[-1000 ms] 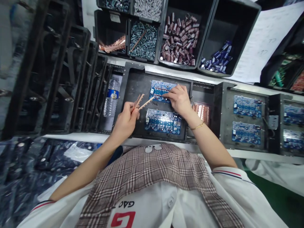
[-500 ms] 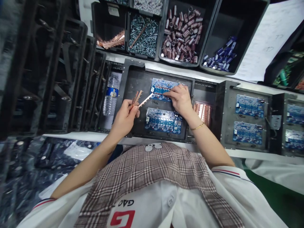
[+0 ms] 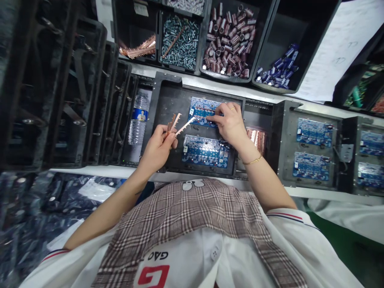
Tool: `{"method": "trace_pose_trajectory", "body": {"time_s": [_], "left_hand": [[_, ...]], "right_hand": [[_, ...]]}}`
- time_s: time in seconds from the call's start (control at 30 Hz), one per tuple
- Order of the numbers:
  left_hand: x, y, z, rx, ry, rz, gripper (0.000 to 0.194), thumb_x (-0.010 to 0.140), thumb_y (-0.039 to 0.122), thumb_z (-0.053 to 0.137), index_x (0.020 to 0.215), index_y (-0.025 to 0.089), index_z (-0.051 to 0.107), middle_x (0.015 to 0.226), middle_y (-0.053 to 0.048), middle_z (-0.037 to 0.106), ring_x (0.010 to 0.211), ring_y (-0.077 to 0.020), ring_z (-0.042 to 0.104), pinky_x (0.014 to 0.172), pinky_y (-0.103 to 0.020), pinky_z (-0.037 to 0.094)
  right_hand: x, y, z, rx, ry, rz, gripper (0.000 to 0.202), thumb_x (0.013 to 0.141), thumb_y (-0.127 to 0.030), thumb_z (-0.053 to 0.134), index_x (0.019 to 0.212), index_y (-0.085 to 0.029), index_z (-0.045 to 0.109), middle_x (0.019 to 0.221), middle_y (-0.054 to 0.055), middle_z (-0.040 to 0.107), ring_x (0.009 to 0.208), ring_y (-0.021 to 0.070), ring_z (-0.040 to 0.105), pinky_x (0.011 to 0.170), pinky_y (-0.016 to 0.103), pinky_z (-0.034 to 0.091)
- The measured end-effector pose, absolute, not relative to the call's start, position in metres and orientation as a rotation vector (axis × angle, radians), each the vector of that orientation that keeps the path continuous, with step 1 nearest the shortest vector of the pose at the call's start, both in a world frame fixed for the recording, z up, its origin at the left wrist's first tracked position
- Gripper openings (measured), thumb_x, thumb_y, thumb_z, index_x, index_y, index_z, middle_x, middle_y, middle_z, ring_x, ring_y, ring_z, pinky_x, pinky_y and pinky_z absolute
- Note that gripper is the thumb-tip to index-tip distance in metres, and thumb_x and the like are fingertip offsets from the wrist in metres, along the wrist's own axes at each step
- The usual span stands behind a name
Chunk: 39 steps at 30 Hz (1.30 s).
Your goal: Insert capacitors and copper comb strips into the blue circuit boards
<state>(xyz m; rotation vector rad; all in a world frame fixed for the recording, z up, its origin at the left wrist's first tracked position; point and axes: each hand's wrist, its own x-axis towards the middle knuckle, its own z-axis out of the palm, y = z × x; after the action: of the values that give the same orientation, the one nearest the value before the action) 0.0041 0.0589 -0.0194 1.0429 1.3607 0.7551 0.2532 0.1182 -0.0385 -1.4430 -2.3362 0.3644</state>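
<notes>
My left hand (image 3: 160, 147) is closed on several toothed copper strips (image 3: 183, 127), which fan out from between thumb and fingers. One strip reaches toward the left end of the upper blue circuit board (image 3: 196, 105). Over the right part of that board is my right hand (image 3: 230, 123), its thumb and index finger pinched at the board's surface; whatever is between the fingertips is too small to make out. The lower blue circuit board (image 3: 205, 152) lies just below, in the same black tray (image 3: 172, 94).
Black bins along the back hold copper strips (image 3: 141, 48), small metal parts (image 3: 180, 44), maroon cylinders (image 3: 229, 42) and blue cylinders (image 3: 279, 70). A water bottle (image 3: 139, 120) stands left of the tray. More boards (image 3: 313, 132) lie in trays at right.
My right hand's fingers have shifted slightly at the upper board, with the index finger more bent. The whole view has moved a little; my left hand still holds the strips.
</notes>
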Motion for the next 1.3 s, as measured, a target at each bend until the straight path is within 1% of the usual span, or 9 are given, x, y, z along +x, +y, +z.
{"method": "trace_pose_trajectory", "body": {"time_s": [0.13, 0.3, 0.37, 0.57, 0.8, 0.97, 1.13, 1.23, 1.3], "left_hand": [[0.017, 0.049, 0.002, 0.744, 1.088, 0.682, 0.014, 0.089, 0.03, 0.054, 0.097, 0.021, 0.047, 0.06, 0.006, 0.045, 0.038, -0.003, 0.024, 0.035, -0.014, 0.016], [0.022, 0.044, 0.014, 0.726, 1.013, 0.669, 0.031, 0.088, 0.04, 0.059, 0.109, 0.023, 0.044, 0.085, -0.002, 0.062, 0.056, -0.0098, 0.057, 0.041, -0.017, 0.042], [0.016, 0.048, 0.01, 0.803, 1.148, 0.73, 0.03, 0.089, 0.042, 0.056, 0.11, 0.025, 0.043, 0.086, 0.0, 0.062, 0.058, -0.01, 0.059, 0.043, -0.017, 0.044], [0.004, 0.052, -0.014, 1.076, 1.278, 0.675, 0.023, 0.096, 0.04, 0.044, 0.105, 0.023, 0.055, 0.061, 0.006, 0.037, 0.042, -0.0051, 0.027, 0.037, -0.015, 0.021], [0.0, 0.048, -0.029, 1.113, 1.303, 0.676, 0.027, 0.096, 0.043, 0.043, 0.094, 0.02, 0.057, 0.062, 0.004, 0.038, 0.047, -0.0076, 0.029, 0.041, -0.018, 0.022], [0.001, 0.044, -0.019, 1.27, 1.323, 0.658, 0.03, 0.098, 0.045, 0.04, 0.096, 0.02, 0.057, 0.062, 0.004, 0.041, 0.051, -0.0091, 0.037, 0.046, -0.019, 0.028], [0.016, 0.029, 0.001, 1.542, 1.237, 0.553, 0.03, 0.101, 0.041, 0.031, 0.096, 0.02, 0.052, 0.071, 0.002, 0.057, 0.059, -0.011, 0.052, 0.06, -0.023, 0.041], [0.026, 0.066, 0.015, 1.748, 1.188, 0.546, 0.028, 0.101, 0.034, 0.03, 0.099, 0.019, 0.054, 0.085, -0.003, 0.064, 0.078, -0.0162, 0.061, 0.075, -0.027, 0.043], [0.025, 0.12, 0.028, 1.835, 1.474, 0.594, 0.031, 0.1, 0.027, 0.028, 0.113, 0.015, 0.054, 0.094, -0.009, 0.063, 0.096, -0.023, 0.058, 0.083, -0.033, 0.039]], "right_hand": [[0.224, 0.088, -0.009, -1.287, -2.016, 0.833, 0.023, 0.088, -0.035, 0.062, 0.11, -0.029, 0.068, 0.112, 0.005, 0.059, 0.111, 0.0223, 0.053, 0.097, 0.046, 0.044], [0.203, 0.04, 0.005, -1.211, -1.484, 1.054, 0.021, 0.098, -0.032, 0.044, 0.108, -0.026, 0.061, 0.113, 0.004, 0.059, 0.1, 0.0147, 0.062, 0.085, 0.035, 0.051], [0.207, 0.029, 0.002, -1.301, -1.53, 1.025, 0.022, 0.099, -0.031, 0.041, 0.112, -0.026, 0.059, 0.106, 0.004, 0.062, 0.09, 0.0131, 0.063, 0.079, 0.032, 0.052], [0.212, 0.028, -0.032, -1.472, -2.338, 0.455, 0.03, 0.097, -0.018, 0.041, 0.109, -0.024, 0.067, 0.096, 0.007, 0.063, 0.086, 0.0185, 0.055, 0.074, 0.033, 0.041], [0.213, 0.029, -0.048, -1.438, -2.515, 0.296, 0.03, 0.096, -0.017, 0.043, 0.112, -0.024, 0.067, 0.095, 0.008, 0.063, 0.09, 0.0227, 0.048, 0.076, 0.036, 0.037], [0.215, 0.032, -0.035, -1.362, -2.585, 0.323, 0.029, 0.095, -0.015, 0.044, 0.106, -0.022, 0.07, 0.09, 0.007, 0.063, 0.091, 0.0221, 0.05, 0.091, 0.042, 0.039], [0.208, 0.038, -0.014, -1.34, -1.959, 0.82, 0.019, 0.088, -0.027, 0.063, 0.105, -0.026, 0.069, 0.1, 0.005, 0.061, 0.096, 0.0192, 0.057, 0.089, 0.041, 0.048], [0.204, 0.039, -0.004, -1.198, -1.397, 0.971, 0.007, 0.088, -0.026, 0.062, 0.09, -0.024, 0.068, 0.093, 0.002, 0.062, 0.097, 0.0162, 0.061, 0.087, 0.036, 0.053], [0.207, 0.037, 0.002, -1.151, -1.181, 0.975, 0.009, 0.089, -0.026, 0.061, 0.081, -0.023, 0.065, 0.098, 0.003, 0.064, 0.102, 0.0169, 0.062, 0.089, 0.038, 0.054]]}}
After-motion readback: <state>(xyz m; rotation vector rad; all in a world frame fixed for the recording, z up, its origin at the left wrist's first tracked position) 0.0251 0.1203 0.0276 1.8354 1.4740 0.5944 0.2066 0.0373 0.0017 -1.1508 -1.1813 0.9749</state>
